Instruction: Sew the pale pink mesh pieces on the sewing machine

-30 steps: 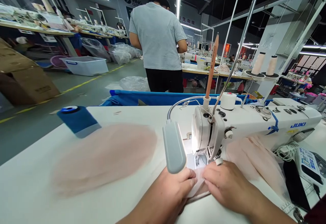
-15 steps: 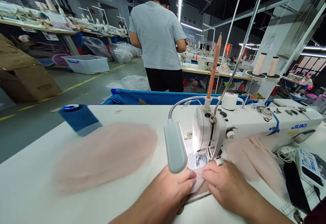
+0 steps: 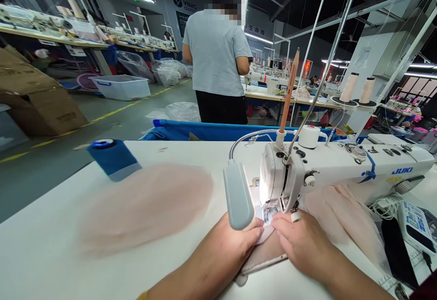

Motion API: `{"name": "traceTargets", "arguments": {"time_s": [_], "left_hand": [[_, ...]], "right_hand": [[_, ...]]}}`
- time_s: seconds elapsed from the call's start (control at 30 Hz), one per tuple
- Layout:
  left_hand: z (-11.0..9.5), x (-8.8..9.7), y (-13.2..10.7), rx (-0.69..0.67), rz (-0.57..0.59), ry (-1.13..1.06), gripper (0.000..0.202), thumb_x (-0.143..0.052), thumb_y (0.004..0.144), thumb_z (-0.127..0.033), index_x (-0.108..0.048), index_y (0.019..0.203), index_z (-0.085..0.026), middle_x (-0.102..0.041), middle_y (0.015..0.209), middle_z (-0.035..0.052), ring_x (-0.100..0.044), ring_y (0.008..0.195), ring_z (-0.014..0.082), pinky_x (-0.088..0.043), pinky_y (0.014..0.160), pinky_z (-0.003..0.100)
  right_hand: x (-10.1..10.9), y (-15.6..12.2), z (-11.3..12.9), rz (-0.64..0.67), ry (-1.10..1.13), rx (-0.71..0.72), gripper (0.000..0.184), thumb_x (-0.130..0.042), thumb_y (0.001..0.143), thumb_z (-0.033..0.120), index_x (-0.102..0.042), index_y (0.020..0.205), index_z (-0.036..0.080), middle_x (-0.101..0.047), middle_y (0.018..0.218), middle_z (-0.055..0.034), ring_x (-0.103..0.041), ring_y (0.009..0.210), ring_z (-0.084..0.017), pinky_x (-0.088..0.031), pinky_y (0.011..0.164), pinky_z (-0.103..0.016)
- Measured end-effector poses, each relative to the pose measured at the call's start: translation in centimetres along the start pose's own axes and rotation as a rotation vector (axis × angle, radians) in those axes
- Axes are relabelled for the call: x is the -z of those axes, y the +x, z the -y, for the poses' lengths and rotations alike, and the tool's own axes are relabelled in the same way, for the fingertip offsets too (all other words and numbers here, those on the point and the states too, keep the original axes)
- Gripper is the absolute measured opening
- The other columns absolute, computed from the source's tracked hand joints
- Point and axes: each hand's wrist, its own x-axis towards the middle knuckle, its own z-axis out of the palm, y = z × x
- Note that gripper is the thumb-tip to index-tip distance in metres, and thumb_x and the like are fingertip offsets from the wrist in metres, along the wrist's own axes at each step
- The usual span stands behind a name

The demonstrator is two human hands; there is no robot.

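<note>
Both hands are at the needle end of a white sewing machine. My left hand has its fingers pressed together on a small piece of thin, pale fabric, just left of the presser foot. A grey lamp head covers part of that hand. My right hand is closed, its thumb and fingertips on the fabric's right side, close to the foot. The flat plate of the machine bed shows between my wrists.
Sheer pink fabric lies left on the white table, near a blue thread cone. More pink fabric lies under the machine arm. A black phone-like object and a white box lie right. A person stands beyond.
Both hands have moved slightly forward toward the presser foot with the fabric. More of the bed plate shows between them. The view has shifted a little, and the standing person has turned slightly.
</note>
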Motion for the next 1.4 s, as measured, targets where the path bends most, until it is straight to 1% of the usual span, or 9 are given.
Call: {"name": "traceTargets", "arguments": {"time_s": [0.37,0.5,0.63,0.73,0.87,0.97,1.07,1.27,1.4], "left_hand": [[1.2,0.2,-0.6,0.034,-0.106,0.122,0.034,-0.048,0.115,-0.043,-0.078,0.115,-0.026,-0.082,0.109,0.0079,-0.074,0.099,0.0291,-0.058,0.090,0.040],[2.1,0.3,-0.6,0.049,-0.135,0.133,0.042,-0.038,0.117,-0.038,-0.076,0.106,-0.027,-0.078,0.092,0.0032,-0.069,0.079,0.0234,-0.053,0.076,0.034],[2.7,0.4,0.0,-0.018,-0.149,0.181,0.040,-0.036,0.114,-0.025,-0.073,0.098,-0.024,-0.074,0.093,0.0053,-0.063,0.077,0.0231,-0.049,0.072,0.035],[2.4,0.5,0.2,-0.023,-0.177,0.241,0.036,-0.038,0.107,-0.017,-0.069,0.088,-0.023,-0.072,0.101,0.0096,-0.062,0.086,0.0264,-0.049,0.076,0.038],[0.9,0.4,-0.6,0.016,-0.057,0.232,0.036,-0.043,0.104,-0.018,-0.059,0.072,-0.022,-0.069,0.103,0.0117,-0.061,0.093,0.0294,-0.049,0.080,0.041],[-0.1,0.3,-1.1,0.025,0.044,0.151,0.037,-0.046,0.104,-0.020,-0.059,0.069,-0.022,-0.071,0.109,0.0104,-0.063,0.099,0.0308,-0.050,0.084,0.042],[-0.7,0.8,-0.8,-0.042,0.089,0.028,0.032,-0.047,0.105,-0.021,-0.070,0.083,-0.024,-0.074,0.108,0.0073,-0.065,0.098,0.0295,-0.051,0.087,0.043],[-1.8,1.6,-0.2,-0.009,0.224,0.011,0.027,-0.052,0.106,-0.022,-0.078,0.101,-0.028,-0.074,0.100,0.0055,-0.064,0.091,0.0292,-0.049,0.079,0.040],[-2.1,1.2,-0.4,-0.014,0.211,-0.023,0.028,-0.048,0.107,-0.021,-0.075,0.101,-0.026,-0.073,0.102,0.0060,-0.064,0.088,0.0275,-0.049,0.079,0.040]], "right_hand": [[0.3,0.1,-0.9,-0.059,-0.061,-0.101,0.034,-0.064,0.093,0.004,-0.077,0.120,0.021,-0.078,0.117,-0.0132,-0.068,0.096,-0.029,-0.055,0.081,-0.036],[0.5,-0.1,-0.3,-0.108,-0.003,-0.028,0.038,-0.062,0.092,0.004,-0.075,0.124,0.020,-0.078,0.108,-0.0112,-0.066,0.093,-0.028,-0.053,0.080,-0.037],[0.4,-0.2,1.1,0.031,0.138,0.211,0.040,-0.064,0.092,0.006,-0.074,0.125,0.026,-0.079,0.121,-0.0050,-0.066,0.104,-0.025,-0.052,0.090,-0.035],[0.7,-0.1,-0.2,0.065,0.039,0.095,0.031,-0.065,0.092,0.003,-0.076,0.111,0.026,-0.080,0.114,-0.0061,-0.065,0.105,-0.026,-0.050,0.091,-0.037],[1.6,-0.3,-2.5,-0.108,-0.136,-0.154,0.032,-0.064,0.089,-0.004,-0.078,0.106,0.021,-0.080,0.104,-0.0125,-0.066,0.103,-0.031,-0.049,0.094,-0.044],[1.7,-0.5,-1.5,-0.124,-0.031,-0.028,0.032,-0.064,0.091,0.000,-0.076,0.110,0.023,-0.080,0.110,-0.0099,-0.067,0.105,-0.029,-0.050,0.094,-0.041],[1.2,-0.3,0.2,0.048,0.124,0.146,0.036,-0.064,0.091,0.004,-0.073,0.117,0.026,-0.080,0.115,-0.0035,-0.068,0.106,-0.025,-0.051,0.091,-0.035],[1.1,-0.5,-0.7,0.000,-0.053,-0.014,0.022,-0.066,0.087,0.001,-0.069,0.088,0.022,-0.078,0.102,-0.0079,-0.064,0.099,-0.028,-0.048,0.087,-0.038],[1.4,-0.6,-0.5,0.009,-0.002,0.071,0.027,-0.067,0.089,0.002,-0.072,0.104,0.023,-0.079,0.112,-0.0059,-0.064,0.100,-0.026,-0.048,0.091,-0.039]]}}
